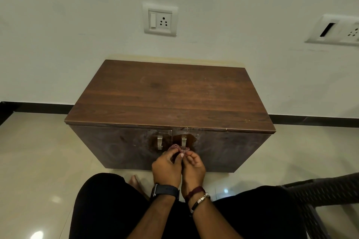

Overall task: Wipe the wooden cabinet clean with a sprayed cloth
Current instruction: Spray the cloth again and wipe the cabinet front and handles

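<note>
A low dark wooden cabinet (171, 99) stands against the wall, with two front doors and two metal handles (159, 142). Its front looks dusty, with a darker, cleaner patch around the handles. A small pinkish cloth (179, 148) is bunched up just below the right handle, close to the door. My left hand (168, 167) and my right hand (194, 168) are side by side in front of the doors, both pinching the cloth with their fingertips. No spray bottle is in view.
The wall (77, 25) behind the cabinet carries two socket plates (160, 19). Glossy floor tiles (38, 151) surround the cabinet. A dark woven plastic chair (320, 196) stands at the lower right. My knees in dark trousers (108, 209) and a bare foot (134, 180) lie below the hands.
</note>
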